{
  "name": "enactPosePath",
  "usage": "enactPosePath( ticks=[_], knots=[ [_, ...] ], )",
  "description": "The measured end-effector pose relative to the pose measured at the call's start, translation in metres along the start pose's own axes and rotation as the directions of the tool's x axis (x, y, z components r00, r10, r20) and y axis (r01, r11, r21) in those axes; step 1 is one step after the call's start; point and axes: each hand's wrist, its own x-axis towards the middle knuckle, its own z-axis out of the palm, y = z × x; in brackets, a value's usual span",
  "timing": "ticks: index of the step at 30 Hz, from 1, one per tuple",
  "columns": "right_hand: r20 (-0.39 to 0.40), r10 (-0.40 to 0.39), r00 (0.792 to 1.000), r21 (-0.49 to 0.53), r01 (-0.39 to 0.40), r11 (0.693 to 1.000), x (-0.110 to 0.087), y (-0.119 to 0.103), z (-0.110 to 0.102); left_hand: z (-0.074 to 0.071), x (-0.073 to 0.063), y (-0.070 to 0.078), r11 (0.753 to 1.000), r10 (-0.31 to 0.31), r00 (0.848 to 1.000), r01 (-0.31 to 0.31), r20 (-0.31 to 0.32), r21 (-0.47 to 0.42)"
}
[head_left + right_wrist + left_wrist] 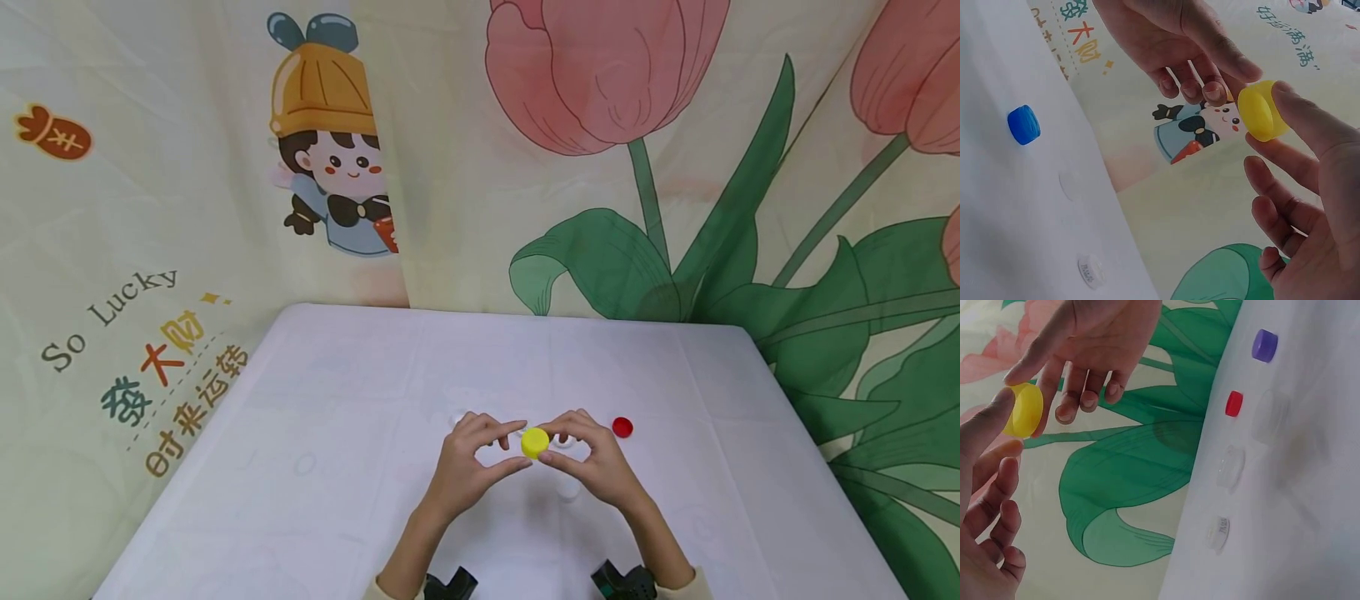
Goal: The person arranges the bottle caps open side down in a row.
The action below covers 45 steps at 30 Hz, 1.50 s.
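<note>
A yellow bottle cap (535, 443) is held up between both hands above the white table. My right hand (600, 462) pinches its right side between thumb and forefinger. On the left side, the thumb and forefinger of my left hand (468, 467) meet the rim above and below. In the right wrist view the cap (1262, 111) looks hollow, with the other fingers of both hands loosely bent. Beyond the right hand lies a red cap (622, 427). Clear caps on the table are partly hidden behind the hands in the head view.
On the white table (337, 400) lie a purple cap (1265, 345), a clear round cap (1230, 467) and a clear cap with printing (1218, 534). A blue cap (1024, 125) shows in the right wrist view. Behind the table hangs a printed cloth (450, 167).
</note>
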Motion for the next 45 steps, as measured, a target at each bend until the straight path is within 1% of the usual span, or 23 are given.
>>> enactPosePath(
  ticks=[2, 6, 9, 13, 15, 17, 21, 24, 26, 29, 33, 36, 40, 42, 45],
  knots=[
    [-0.002, -0.011, 1.000, 0.007, 0.011, 1.000, 0.000, 0.001, 0.000, 0.001, 0.000, 0.000, 1.000, -0.007, 1.000, 0.007, 0.000, -0.005],
    [0.015, -0.027, 1.000, 0.017, 0.026, 0.999, 0.002, -0.019, -0.003, 0.002, -0.001, -0.001, 1.000, -0.005, 1.000, 0.005, -0.005, -0.009],
    [0.019, -0.043, 0.999, 0.002, 0.043, 0.999, 0.004, -0.028, -0.003, 0.001, -0.002, -0.003, 1.000, -0.015, 1.000, 0.015, -0.004, -0.006],
    [-0.002, -0.049, 0.999, -0.024, 0.049, 0.999, 0.003, -0.008, 0.004, 0.000, -0.003, -0.008, 1.000, -0.008, 1.000, 0.008, -0.009, 0.018],
    [-0.018, -0.041, 0.999, -0.040, 0.040, 0.998, 0.002, 0.003, 0.007, 0.000, -0.004, -0.010, 0.999, -0.005, 1.000, 0.006, -0.012, 0.038],
    [-0.031, -0.043, 0.999, -0.060, 0.041, 0.997, 0.002, 0.008, 0.011, -0.001, -0.004, -0.012, 0.998, -0.009, 1.000, 0.010, -0.009, 0.059],
    [-0.035, -0.053, 0.998, -0.101, 0.049, 0.994, 0.001, 0.015, 0.018, -0.002, -0.007, -0.016, 0.993, -0.022, 1.000, 0.021, 0.014, 0.115],
    [-0.019, -0.044, 0.999, -0.135, 0.041, 0.990, 0.000, 0.023, 0.025, -0.003, -0.009, -0.021, 0.985, -0.055, 0.997, 0.045, 0.057, 0.168],
    [-0.004, -0.031, 1.000, -0.158, 0.030, 0.987, -0.001, 0.029, 0.030, -0.003, -0.011, -0.026, 0.976, -0.085, 0.992, 0.063, 0.095, 0.210],
    [0.015, -0.010, 1.000, -0.192, 0.012, 0.981, -0.003, 0.038, 0.037, -0.002, -0.015, -0.035, 0.957, -0.113, 0.981, 0.065, 0.156, 0.281],
    [0.046, 0.006, 0.999, -0.260, 0.007, 0.966, -0.006, 0.048, 0.047, 0.003, -0.021, -0.047, 0.922, -0.120, 0.968, 0.027, 0.219, 0.387],
    [0.080, 0.001, 0.997, -0.318, 0.024, 0.948, -0.008, 0.054, 0.052, 0.007, -0.025, -0.053, 0.893, -0.147, 0.952, 0.012, 0.267, 0.450],
    [0.115, -0.006, 0.993, -0.384, 0.050, 0.922, -0.010, 0.059, 0.056, 0.011, -0.027, -0.057, 0.871, -0.208, 0.926, 0.029, 0.314, 0.490],
    [0.124, -0.001, 0.992, -0.410, 0.052, 0.910, -0.010, 0.060, 0.058, 0.012, -0.028, -0.058, 0.865, -0.223, 0.920, 0.033, 0.324, 0.501],
    [0.138, 0.021, 0.990, -0.445, 0.043, 0.895, -0.010, 0.062, 0.059, 0.014, -0.029, -0.060, 0.854, -0.229, 0.915, 0.026, 0.331, 0.519]
  ],
)
